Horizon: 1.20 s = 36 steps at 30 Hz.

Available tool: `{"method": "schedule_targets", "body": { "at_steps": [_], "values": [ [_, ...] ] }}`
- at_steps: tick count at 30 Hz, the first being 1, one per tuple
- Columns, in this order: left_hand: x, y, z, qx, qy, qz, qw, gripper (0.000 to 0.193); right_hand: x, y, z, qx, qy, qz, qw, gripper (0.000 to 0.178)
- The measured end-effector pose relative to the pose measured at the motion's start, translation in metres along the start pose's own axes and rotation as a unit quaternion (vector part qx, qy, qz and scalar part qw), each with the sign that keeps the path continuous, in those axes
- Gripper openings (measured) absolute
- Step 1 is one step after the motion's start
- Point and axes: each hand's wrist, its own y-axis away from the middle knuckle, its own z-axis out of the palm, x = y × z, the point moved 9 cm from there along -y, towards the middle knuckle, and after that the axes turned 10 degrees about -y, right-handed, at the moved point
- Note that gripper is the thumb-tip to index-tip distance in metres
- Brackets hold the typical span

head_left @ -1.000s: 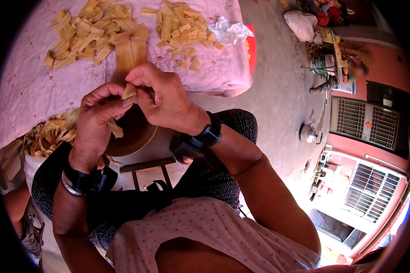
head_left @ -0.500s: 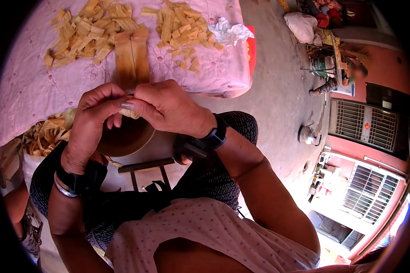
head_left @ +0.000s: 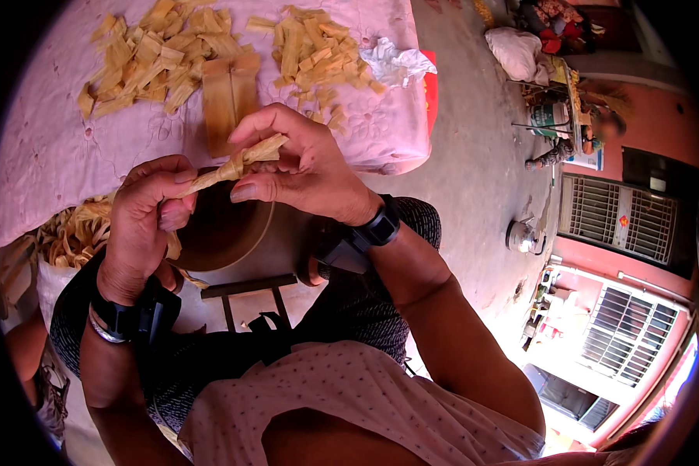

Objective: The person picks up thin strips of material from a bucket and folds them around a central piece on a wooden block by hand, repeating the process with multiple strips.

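My left hand (head_left: 151, 194) pinches the lower left end of a straw-coloured dried leaf strip (head_left: 233, 169), which is folded or twisted into a narrow piece with a bulge near its upper right end. My right hand (head_left: 307, 167) curves around that other end, thumb and index finger spread apart on either side. The strip passes between them, and its tip lies in front of the other fingers, which are partly hidden. Below the hands sits a round brown bowl or basin (head_left: 245, 252), its inside dark. Beyond them, a flat wooden piece (head_left: 229, 101) lies on the pink cloth-covered table (head_left: 46, 155).
Two heaps of short pale strips, a left heap (head_left: 144, 58) and a right heap (head_left: 314, 50), lie on the table beside crumpled white paper (head_left: 396, 62). Long curled strips (head_left: 78, 233) fill a bag at left. A metal kettle (head_left: 520, 235) stands on the floor; another person (head_left: 563, 147) sits farther off.
The hands were close together over the strip; now they are apart and more of it shows. My right hand has moved up and right, its fingers spreading.
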Motion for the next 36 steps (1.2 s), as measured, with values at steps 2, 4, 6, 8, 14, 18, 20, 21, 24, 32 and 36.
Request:
{"method": "schedule_targets", "body": {
  "at_steps": [2,4,6,8,14,18,20,21,24,32,36],
  "values": [
    [0.008,0.001,0.012,0.014,-0.063,0.031,0.997,0.02,0.016,0.001,0.007,-0.038,-0.108,0.072,0.991,0.021],
    [0.015,0.002,0.022,0.029,-0.126,0.062,0.99,0.021,0.019,-0.001,0.007,-0.031,-0.1,0.066,0.992,0.017],
    [0.019,0.003,0.025,0.042,-0.158,0.096,0.982,0.021,0.023,-0.004,0.007,-0.027,-0.061,0.094,0.993,0.016],
    [0.023,0.003,0.026,0.03,-0.164,0.069,0.984,0.02,0.023,-0.007,0.006,-0.027,-0.062,0.087,0.994,0.015],
    [0.022,0.004,0.025,0.033,-0.179,0.033,0.983,0.02,0.017,-0.011,0.009,-0.026,-0.066,0.065,0.995,0.015],
    [0.014,0.001,0.022,0.042,-0.142,0.002,0.989,0.02,0.016,-0.011,0.008,-0.037,-0.046,0.037,0.998,0.019],
    [0.006,-0.001,0.014,0.03,-0.1,0.004,0.995,0.02,0.021,-0.011,0.001,-0.015,-0.018,0.019,1.0,0.02],
    [0.004,-0.001,0.012,0.018,-0.057,0.005,0.998,0.02,0.02,-0.011,-0.003,0.006,0.01,0.002,1.0,0.021],
    [0.03,-0.001,0.008,0.052,0.049,0.113,0.991,0.02,0.021,-0.009,-0.006,0.021,0.042,0.021,0.999,0.025],
    [0.043,-0.003,0.012,0.048,0.18,0.187,0.965,0.022,0.025,0.0,0.041,-0.005,0.09,-0.031,0.995,0.018],
    [0.048,0.003,-0.007,0.084,0.142,0.206,0.964,0.02,0.035,-0.001,0.04,-0.026,0.078,0.048,0.995,0.008]
  ]
}}
